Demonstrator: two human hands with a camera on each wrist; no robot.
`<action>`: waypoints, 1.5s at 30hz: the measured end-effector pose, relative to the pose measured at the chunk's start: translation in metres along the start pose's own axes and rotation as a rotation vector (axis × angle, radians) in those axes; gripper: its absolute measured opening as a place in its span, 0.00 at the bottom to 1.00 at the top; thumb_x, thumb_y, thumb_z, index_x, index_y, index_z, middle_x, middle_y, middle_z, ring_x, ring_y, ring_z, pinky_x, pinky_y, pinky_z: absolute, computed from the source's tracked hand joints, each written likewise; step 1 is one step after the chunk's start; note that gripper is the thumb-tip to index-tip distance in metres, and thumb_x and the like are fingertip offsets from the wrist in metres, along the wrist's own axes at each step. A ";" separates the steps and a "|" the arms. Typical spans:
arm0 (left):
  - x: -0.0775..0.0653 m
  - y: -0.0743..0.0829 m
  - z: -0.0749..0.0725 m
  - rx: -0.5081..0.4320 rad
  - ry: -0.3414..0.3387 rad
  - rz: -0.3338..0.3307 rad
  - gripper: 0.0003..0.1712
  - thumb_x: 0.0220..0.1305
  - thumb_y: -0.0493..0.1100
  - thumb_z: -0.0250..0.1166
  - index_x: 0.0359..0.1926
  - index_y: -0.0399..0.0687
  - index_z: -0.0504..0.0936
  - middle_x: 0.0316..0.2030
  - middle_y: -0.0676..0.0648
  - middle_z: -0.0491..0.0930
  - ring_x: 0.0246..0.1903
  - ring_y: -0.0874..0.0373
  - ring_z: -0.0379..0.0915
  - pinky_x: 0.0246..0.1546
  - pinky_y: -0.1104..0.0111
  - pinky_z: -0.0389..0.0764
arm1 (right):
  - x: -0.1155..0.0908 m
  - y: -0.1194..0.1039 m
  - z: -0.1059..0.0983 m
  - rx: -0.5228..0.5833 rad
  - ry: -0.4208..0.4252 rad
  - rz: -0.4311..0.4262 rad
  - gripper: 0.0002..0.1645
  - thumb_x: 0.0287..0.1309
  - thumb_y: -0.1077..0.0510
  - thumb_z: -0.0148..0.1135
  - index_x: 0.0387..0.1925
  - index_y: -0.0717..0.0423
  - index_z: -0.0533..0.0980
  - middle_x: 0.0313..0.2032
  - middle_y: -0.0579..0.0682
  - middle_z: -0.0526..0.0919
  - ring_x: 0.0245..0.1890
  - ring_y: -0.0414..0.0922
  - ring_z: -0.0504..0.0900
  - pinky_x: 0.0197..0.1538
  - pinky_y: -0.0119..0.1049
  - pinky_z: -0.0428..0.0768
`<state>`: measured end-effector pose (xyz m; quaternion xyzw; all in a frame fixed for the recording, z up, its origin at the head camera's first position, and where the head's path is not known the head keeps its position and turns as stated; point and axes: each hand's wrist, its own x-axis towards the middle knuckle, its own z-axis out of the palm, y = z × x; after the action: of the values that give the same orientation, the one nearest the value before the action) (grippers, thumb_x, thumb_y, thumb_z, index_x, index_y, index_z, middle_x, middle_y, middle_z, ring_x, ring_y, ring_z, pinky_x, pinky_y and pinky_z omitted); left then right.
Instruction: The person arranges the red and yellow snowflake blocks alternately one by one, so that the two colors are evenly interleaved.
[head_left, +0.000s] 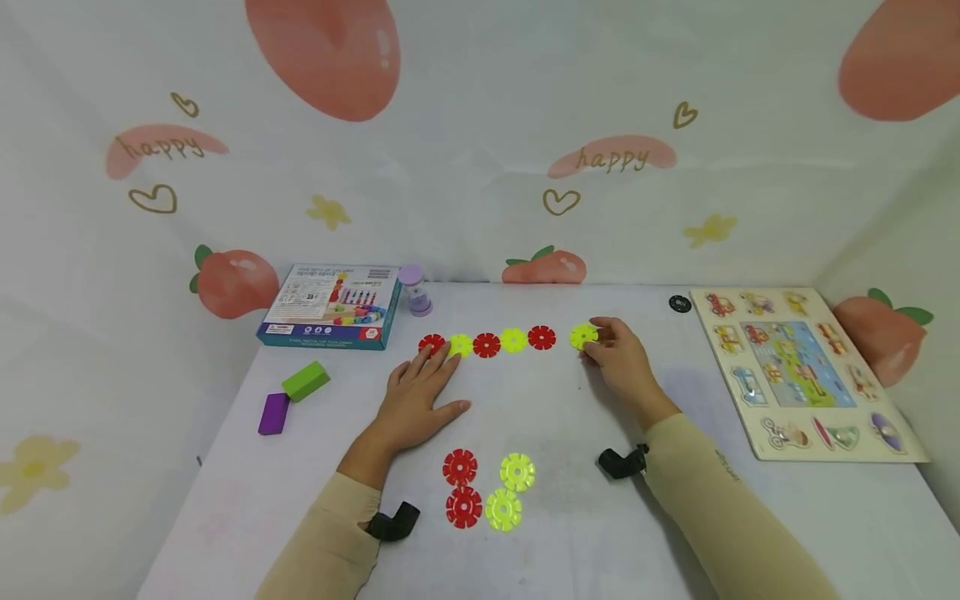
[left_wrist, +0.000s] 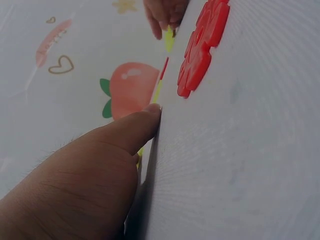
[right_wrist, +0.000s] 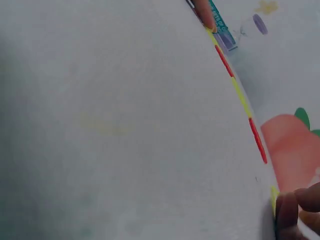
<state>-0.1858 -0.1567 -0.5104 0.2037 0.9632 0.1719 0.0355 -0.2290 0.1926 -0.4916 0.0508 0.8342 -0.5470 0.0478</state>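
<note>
A row of toothed plastic discs, alternating red and yellow, lies across the far part of the table. My left hand (head_left: pixel 411 408) is spread flat at the row's left end, its fingertips over the end red disc (head_left: pixel 429 340) and reaching the neighbouring yellow disc (head_left: pixel 462 344). With thumb and fingers my right hand (head_left: pixel 624 367) pinches another yellow disc (head_left: pixel 581 336). A gap separates that one from the row's last red disc (head_left: pixel 542 337). Nearer me lie two red discs (head_left: pixel 460 467) and two yellow discs (head_left: pixel 517 472).
At the back left are a boxed toy (head_left: pixel 330 304) and a small purple-capped container (head_left: pixel 416 292). Green (head_left: pixel 306 381) and purple (head_left: pixel 273 414) blocks lie at the left. A wooden picture puzzle (head_left: pixel 802 375) covers the right side, beside a small black round piece (head_left: pixel 679 304).
</note>
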 end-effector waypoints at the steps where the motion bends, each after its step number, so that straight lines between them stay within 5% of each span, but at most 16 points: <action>1: 0.000 0.000 -0.001 0.001 0.001 0.002 0.47 0.59 0.74 0.51 0.74 0.62 0.53 0.74 0.55 0.42 0.72 0.51 0.30 0.65 0.45 0.37 | 0.001 -0.001 0.001 -0.058 0.009 -0.015 0.27 0.65 0.61 0.56 0.64 0.58 0.64 0.55 0.59 0.66 0.43 0.51 0.78 0.45 0.39 0.79; 8: 0.001 -0.001 -0.001 0.009 0.011 0.004 0.48 0.58 0.75 0.50 0.74 0.62 0.53 0.74 0.56 0.41 0.72 0.52 0.29 0.65 0.45 0.37 | -0.015 -0.010 0.009 -0.687 -0.082 -0.207 0.31 0.64 0.53 0.56 0.65 0.61 0.66 0.68 0.61 0.58 0.64 0.63 0.56 0.59 0.62 0.60; 12: 0.001 -0.001 -0.001 0.008 0.009 0.005 0.48 0.58 0.75 0.50 0.74 0.62 0.53 0.74 0.55 0.42 0.72 0.51 0.29 0.64 0.44 0.38 | -0.020 -0.011 0.013 -0.801 -0.174 -0.229 0.38 0.63 0.47 0.57 0.71 0.54 0.60 0.72 0.55 0.53 0.69 0.61 0.47 0.57 0.69 0.55; 26: 0.001 -0.002 0.002 0.004 0.007 0.005 0.48 0.58 0.76 0.49 0.74 0.63 0.53 0.74 0.56 0.42 0.72 0.52 0.29 0.65 0.45 0.37 | -0.026 -0.010 0.015 -0.752 -0.218 -0.268 0.46 0.58 0.40 0.62 0.72 0.50 0.56 0.73 0.54 0.49 0.70 0.60 0.47 0.55 0.70 0.54; 31: 0.002 -0.002 0.002 0.005 -0.002 0.011 0.48 0.58 0.75 0.50 0.75 0.62 0.52 0.74 0.55 0.41 0.72 0.51 0.28 0.64 0.44 0.37 | -0.051 -0.019 0.016 -0.346 -0.215 -0.346 0.41 0.59 0.43 0.64 0.70 0.46 0.61 0.67 0.52 0.63 0.63 0.53 0.64 0.57 0.57 0.68; 34: 0.002 -0.002 0.001 0.008 0.000 0.011 0.48 0.58 0.75 0.50 0.75 0.62 0.52 0.74 0.55 0.41 0.72 0.50 0.29 0.64 0.44 0.38 | -0.072 -0.027 0.025 -0.066 -0.303 -0.358 0.35 0.59 0.44 0.64 0.66 0.39 0.64 0.61 0.50 0.71 0.55 0.48 0.73 0.52 0.51 0.74; 37: 0.002 -0.001 0.000 0.013 0.004 0.007 0.48 0.58 0.75 0.50 0.75 0.62 0.53 0.74 0.55 0.41 0.72 0.50 0.30 0.64 0.44 0.38 | -0.090 -0.032 0.044 0.069 -0.410 -0.359 0.32 0.59 0.45 0.64 0.64 0.36 0.66 0.57 0.50 0.74 0.52 0.47 0.75 0.51 0.49 0.75; 40: 0.001 -0.001 -0.001 0.017 0.008 0.003 0.48 0.58 0.75 0.50 0.74 0.62 0.53 0.74 0.55 0.42 0.72 0.50 0.30 0.65 0.44 0.38 | -0.100 -0.032 0.073 0.032 -0.509 -0.376 0.34 0.57 0.43 0.66 0.64 0.41 0.67 0.55 0.47 0.76 0.52 0.45 0.75 0.52 0.46 0.74; 45: 0.001 0.000 0.000 0.021 0.010 0.009 0.48 0.59 0.75 0.51 0.74 0.61 0.54 0.74 0.55 0.43 0.72 0.50 0.31 0.65 0.45 0.38 | -0.112 -0.032 0.112 -0.327 -0.590 -0.528 0.35 0.53 0.40 0.68 0.61 0.44 0.72 0.53 0.38 0.73 0.54 0.38 0.69 0.54 0.44 0.70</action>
<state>-0.1865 -0.1565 -0.5102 0.2076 0.9641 0.1631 0.0278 -0.1201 0.0732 -0.4917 -0.3315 0.8448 -0.3923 0.1499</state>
